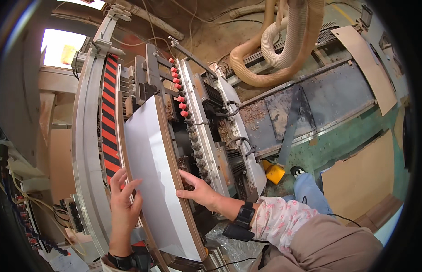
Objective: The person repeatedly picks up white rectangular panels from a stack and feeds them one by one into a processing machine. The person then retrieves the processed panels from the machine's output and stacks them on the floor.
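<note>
A long white panel with brown edges lies lengthwise on the machine before me, apparently on top of other boards. Beside its left edge is my left hand, fingers spread and slightly bent, holding nothing I can see. My right hand reaches in from the right. Its thumb and forefinger are apart, with their tips against the panel's right brown edge. The other fingers of that hand are partly hidden. Both wrists wear dark straps.
A red-and-black striped strip runs along the metal beam at left. Red-capped fittings line a rail right of the panel. Farther right are ribbed hoses, a dusty grey bed, a yellow pedal-like part and cardboard.
</note>
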Demonstrator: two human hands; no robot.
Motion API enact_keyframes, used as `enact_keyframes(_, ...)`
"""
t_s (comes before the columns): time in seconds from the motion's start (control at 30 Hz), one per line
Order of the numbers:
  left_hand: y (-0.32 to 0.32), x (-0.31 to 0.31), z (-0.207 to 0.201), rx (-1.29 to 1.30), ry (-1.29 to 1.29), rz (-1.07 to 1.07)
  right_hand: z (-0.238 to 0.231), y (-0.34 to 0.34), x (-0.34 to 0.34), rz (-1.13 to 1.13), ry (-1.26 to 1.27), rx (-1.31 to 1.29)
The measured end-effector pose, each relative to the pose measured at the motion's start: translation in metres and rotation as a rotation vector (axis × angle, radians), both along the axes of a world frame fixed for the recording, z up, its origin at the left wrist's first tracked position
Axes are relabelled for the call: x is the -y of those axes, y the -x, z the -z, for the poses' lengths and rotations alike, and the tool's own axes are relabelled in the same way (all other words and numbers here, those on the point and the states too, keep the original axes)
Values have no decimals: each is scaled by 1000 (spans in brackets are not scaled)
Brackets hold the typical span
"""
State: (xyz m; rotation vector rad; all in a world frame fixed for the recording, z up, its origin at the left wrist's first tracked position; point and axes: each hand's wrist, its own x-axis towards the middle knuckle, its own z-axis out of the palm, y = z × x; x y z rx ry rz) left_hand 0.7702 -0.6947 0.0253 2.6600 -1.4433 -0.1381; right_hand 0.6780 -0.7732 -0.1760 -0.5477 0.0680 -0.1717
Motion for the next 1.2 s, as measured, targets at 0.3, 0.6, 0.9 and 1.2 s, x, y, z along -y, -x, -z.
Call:
enact_keyframes(0.3, 16, 15, 18, 123, -147, -9, -30, -27, -24, 277, 225, -174)
enact_keyframes(0.6, 1, -1, -11, -173, 166, -285, -18, -14, 8, -142, 209, -286)
enact_keyframes(0.9, 3, 5, 24, 213, -57, -48, -6, -36, 12, -74, 303, -154)
enact_keyframes(1.2, 15, 1, 73, 257, -196, -101, 2, 122, 82, 69, -42, -271)
